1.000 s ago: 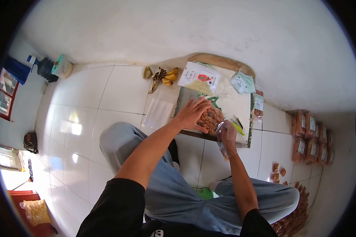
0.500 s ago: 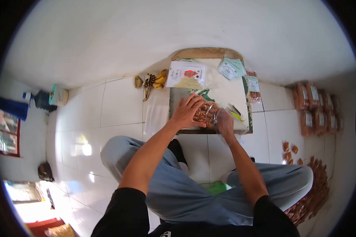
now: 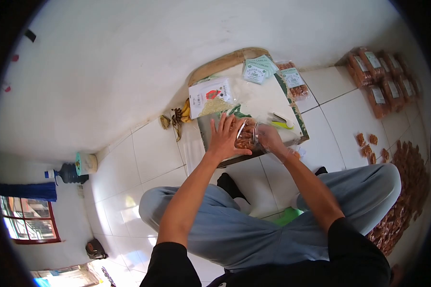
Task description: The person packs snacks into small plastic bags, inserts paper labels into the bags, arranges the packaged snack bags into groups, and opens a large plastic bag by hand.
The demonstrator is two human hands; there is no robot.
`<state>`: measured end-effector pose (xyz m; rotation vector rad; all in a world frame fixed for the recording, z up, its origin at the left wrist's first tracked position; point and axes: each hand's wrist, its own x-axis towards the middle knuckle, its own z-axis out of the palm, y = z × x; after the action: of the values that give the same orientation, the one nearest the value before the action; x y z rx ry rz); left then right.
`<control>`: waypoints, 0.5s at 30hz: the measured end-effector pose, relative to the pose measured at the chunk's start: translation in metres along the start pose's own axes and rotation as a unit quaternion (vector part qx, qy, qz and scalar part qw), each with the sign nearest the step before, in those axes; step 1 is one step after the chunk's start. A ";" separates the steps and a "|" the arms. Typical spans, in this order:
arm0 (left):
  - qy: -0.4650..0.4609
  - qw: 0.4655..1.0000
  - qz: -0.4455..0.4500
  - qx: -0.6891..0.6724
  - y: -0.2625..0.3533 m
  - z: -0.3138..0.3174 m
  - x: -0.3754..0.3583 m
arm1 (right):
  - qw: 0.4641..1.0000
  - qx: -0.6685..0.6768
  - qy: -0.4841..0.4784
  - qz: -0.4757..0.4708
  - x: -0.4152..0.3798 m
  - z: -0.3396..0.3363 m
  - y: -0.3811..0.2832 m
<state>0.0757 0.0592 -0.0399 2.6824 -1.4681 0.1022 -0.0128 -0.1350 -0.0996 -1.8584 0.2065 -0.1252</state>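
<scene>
With left hand (image 3: 222, 141), presses down on the snack bag (image 3: 246, 136), fingers spread wide, palm low. With right hand (image 3: 271, 138), works at the other end of that bag, fingers curled in at the clear plastic. Can't tell exact pinch, fingertips hidden.

Landmark: low table (image 3: 261, 103), by far the biggest. Holds the snack bag at its near edge, between both hands, brown pieces visible through the film.

Rest, big to small:
- on floor, beyond near right corner of table: brown heap (image 3: 409, 191), reaches up to the person's knee
- on floor, well right of table: stacked packs (image 3: 392, 93), brown contents, pale labels
- just beside far right part of table: labelled pack (image 3: 293, 81), can't tell if touching
- on table, left side: white printed packet (image 3: 208, 93), red print, pale strands (image 3: 215, 106) over its lower part
- on table, far right: green-and-white labels (image 3: 261, 71), fanned, overlapping
- left of table: bananas (image 3: 186, 111)
- on table, right part, near right hand: yellow-green tool (image 3: 281, 123)
- on floor, right of table, by heap: small packets (image 3: 366, 150), loosely scattered
</scene>
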 end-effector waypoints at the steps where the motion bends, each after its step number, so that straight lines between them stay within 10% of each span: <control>1: -0.004 1.000 0.007 0.002 0.002 -0.001 0.001 | 0.986 -0.053 0.044 -0.152 0.002 0.006 0.016; 10: -0.076 0.995 0.052 0.048 -0.006 -0.014 0.008 | 0.973 0.176 -0.058 0.135 -0.013 -0.021 -0.015; 15: -0.106 0.993 0.027 0.032 -0.004 -0.009 0.009 | 0.993 0.033 -0.104 -0.044 -0.010 -0.013 0.000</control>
<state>0.0838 0.0544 -0.0301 2.7789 -1.6206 -0.1389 -0.0247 -0.1449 -0.0956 -1.8015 -0.0241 0.0008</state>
